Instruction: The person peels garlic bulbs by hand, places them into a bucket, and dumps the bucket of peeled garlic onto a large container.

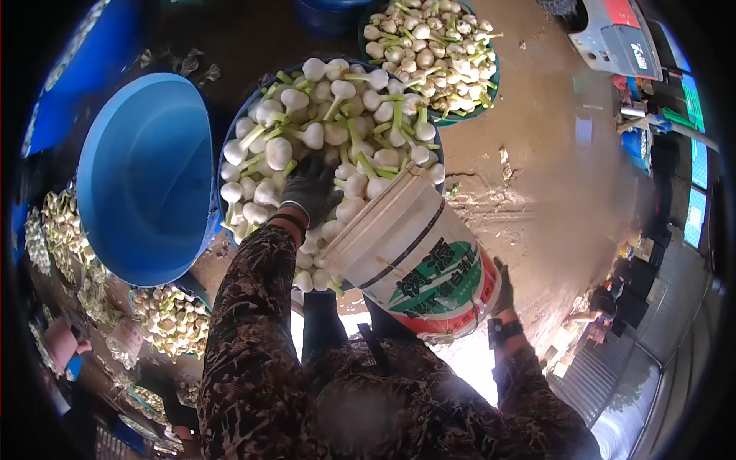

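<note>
A large blue tub [222, 165] is heaped with white garlic bulbs [280, 153] that have short green stems. My left hand [310, 188], in a dark glove, rests among the bulbs near the middle of the heap; its fingertips are partly hidden between them. A white bucket [383, 238] with a green and red label lies tilted over the tub's near right side, its mouth toward the garlic. My right hand [502, 287], also dark-gloved, is at the bucket's base, with its fingers partly hidden behind it. The inside of the bucket cannot be seen.
A big blue basin [146, 176] stands at the left. Another tub [492, 92] of garlic is beyond, at the top. More garlic [172, 318] lies at the lower left. A grey and red machine [617, 38] is at the upper right, and a person [602, 307] is at the far right.
</note>
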{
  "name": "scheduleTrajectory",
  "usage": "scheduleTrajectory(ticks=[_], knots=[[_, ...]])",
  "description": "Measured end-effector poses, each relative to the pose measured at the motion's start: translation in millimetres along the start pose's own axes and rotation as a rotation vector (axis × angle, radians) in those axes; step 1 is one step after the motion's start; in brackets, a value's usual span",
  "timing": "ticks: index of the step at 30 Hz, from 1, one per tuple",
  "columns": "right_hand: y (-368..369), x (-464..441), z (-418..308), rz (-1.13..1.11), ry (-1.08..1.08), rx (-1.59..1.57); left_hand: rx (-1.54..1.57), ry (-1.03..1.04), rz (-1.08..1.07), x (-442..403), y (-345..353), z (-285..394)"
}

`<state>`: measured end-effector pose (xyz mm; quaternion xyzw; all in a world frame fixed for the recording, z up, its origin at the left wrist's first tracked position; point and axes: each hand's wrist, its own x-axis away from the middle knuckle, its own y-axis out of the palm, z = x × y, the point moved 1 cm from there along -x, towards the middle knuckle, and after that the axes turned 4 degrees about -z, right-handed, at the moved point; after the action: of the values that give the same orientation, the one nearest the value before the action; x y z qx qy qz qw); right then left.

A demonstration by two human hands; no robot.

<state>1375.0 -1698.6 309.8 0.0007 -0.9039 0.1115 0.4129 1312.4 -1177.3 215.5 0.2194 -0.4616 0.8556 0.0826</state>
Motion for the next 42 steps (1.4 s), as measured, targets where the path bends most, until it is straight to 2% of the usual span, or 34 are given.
scheduleTrajectory(ticks=[3,7,9,11,13,14,15,17,19,21,23,25,26,31,35,36,37,38,40,42], knots=[[26,12,59,-0.163,0.194,-0.22,-0.061,0.017,0.102,-1,9,-3],[43,13,68,-0.223,0.171,-0.239,-0.04,0.033,-0.012,-8,3,-4],[47,14,61,-0.262,0.107,-0.241,0.34,0.052,0.025,-8,16,-24],[52,15,49,-0.319,0.02,-0.233,1.04,0.001,-0.016,33,-26,-8],[65,13,27,-0.339,-0.053,-0.164,1.308,-0.01,0.017,69,-29,-2],[82,25,1,-0.257,0.035,-0.054,1.281,-0.02,0.136,91,-21,10],[106,57,-49,-0.102,0.056,0.187,1.246,-0.014,0.26,107,-22,20],[113,58,-66,-0.237,-0.253,0.264,1.13,-0.062,0.376,115,-1,18],[134,70,-96,-0.237,-0.346,0.352,1.208,-0.195,0.432,106,17,15],[165,87,-131,-0.235,-0.431,0.448,1.493,-0.215,0.514,93,27,14],[202,101,-162,-0.305,-0.717,0.439,1.425,-0.245,0.513,75,50,-15],[231,102,-173,-0.317,-0.736,0.404,1.783,-0.214,0.501,64,67,-31],[247,107,-181,-0.332,-0.734,0.445,1.846,-0.305,0.518,60,77,-45],[291,105,-196,-0.296,-0.845,0.664,1.74,-0.314,0.536,54,88,-65],[282,83,-201,-0.319,-0.747,0.595,1.726,-0.31,0.574,48,106,-65],[268,68,-192,-0.293,-0.77,0.555,1.718,-0.303,0.63,45,104,-60],[252,59,-185,-0.318,-0.698,0.463,1.691,-0.288,0.672,41,102,-56],[221,32,-167,-0.325,-0.626,0.409,1.721,-0.35,0.782,48,57,-22],[151,-31,-122,-0.295,-0.43,0.193,1.404,-0.403,0.78,57,14,21],[116,-40,-102,-0.325,-0.347,-0.044,1.09,-0.368,0.738,63,-10,52]])
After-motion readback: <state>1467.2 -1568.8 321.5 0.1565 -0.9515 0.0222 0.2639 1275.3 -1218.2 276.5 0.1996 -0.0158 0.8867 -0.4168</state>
